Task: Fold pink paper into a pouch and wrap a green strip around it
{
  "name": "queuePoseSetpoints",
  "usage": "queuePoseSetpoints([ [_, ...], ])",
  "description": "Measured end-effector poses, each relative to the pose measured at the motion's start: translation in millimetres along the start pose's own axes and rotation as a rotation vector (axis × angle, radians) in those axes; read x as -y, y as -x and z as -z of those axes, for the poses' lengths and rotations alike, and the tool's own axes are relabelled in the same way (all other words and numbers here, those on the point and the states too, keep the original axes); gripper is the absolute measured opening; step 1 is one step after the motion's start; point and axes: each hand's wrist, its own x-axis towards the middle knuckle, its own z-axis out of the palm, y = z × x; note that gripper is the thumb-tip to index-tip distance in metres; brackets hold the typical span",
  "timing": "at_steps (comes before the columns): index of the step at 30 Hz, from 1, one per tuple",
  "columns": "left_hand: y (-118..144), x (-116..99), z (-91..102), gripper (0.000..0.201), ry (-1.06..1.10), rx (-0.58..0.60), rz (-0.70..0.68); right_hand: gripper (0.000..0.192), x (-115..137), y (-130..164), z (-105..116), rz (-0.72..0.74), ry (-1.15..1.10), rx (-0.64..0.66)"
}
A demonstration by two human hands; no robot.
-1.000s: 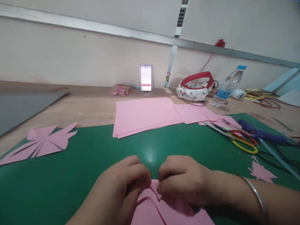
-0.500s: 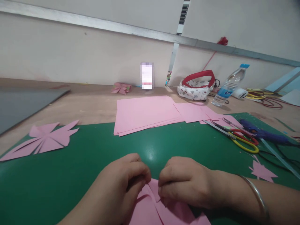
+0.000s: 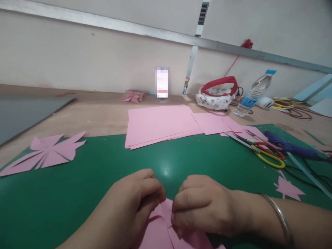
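Okay, so head view: the left hand (image 3: 137, 199) pinches the far edge of the slit pink paper (image 3: 155, 232), and the right hand (image 3: 204, 204) curls its fingertips onto it just beside. Paper's bottom centre, over the green mat (image 3: 85, 186). I'd keep both pinches light so nothing tears.

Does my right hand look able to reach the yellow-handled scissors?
Probably yes, once your right hand releases the pink paper: the yellow-handled scissors lie ahead to its right, with only green mat showing between.
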Motion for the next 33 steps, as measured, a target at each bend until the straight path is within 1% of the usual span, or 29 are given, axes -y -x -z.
queuePoseSetpoints([
  [3,0,3,-1.6,0.027,-0.005,-0.036,-0.042,0.027,0,-1,-2,0.016,-0.006,-0.010],
  [7,1,5,-2.3,0.028,-0.059,-0.042,-0.094,0.020,-1,1,-5,-0.015,-0.037,0.046],
  [10,1,0,2.3,0.028,-0.203,0.036,-0.122,0.017,-2,5,-6,-0.029,-0.058,0.105],
  [13,-1,-9,9.2,0.028,-0.365,0.147,-0.130,0.017,-3,8,-7,-0.030,-0.070,0.124],
  [14,-1,-11,11.2,0.026,-0.417,0.166,-0.144,0.017,-4,9,-7,-0.033,-0.073,0.133],
  [17,0,-17,14.2,0.021,-0.515,0.160,-0.170,0.015,-4,8,-6,-0.050,-0.083,0.148],
  [19,1,-18,14.4,0.028,-0.528,0.136,-0.162,0.011,-1,6,-4,-0.057,-0.119,0.142],
  [21,1,-18,14.0,0.029,-0.547,0.144,-0.146,0.011,2,3,-1,-0.108,-0.143,0.147],
  [23,1,-16,13.8,0.025,-0.560,0.187,-0.118,0.013,5,0,2,-0.230,-0.111,0.139],
  [25,1,-15,14.0,0.024,-0.524,0.230,-0.077,0.014,7,0,3,-0.356,-0.016,0.112],
  [26,2,-14,14.4,0.025,-0.491,0.234,-0.066,0.016,7,1,3,-0.380,0.042,0.115],
  [28,3,-12,15.1,0.027,-0.425,0.217,-0.059,0.023,6,4,2,-0.359,0.147,0.165],
  [30,4,-11,15.5,0.027,-0.406,0.215,-0.065,0.029,6,6,3,-0.313,0.203,0.227],
  [33,5,-8,14.5,0.025,-0.424,0.193,-0.088,0.037,6,5,5,-0.266,0.231,0.254],
])
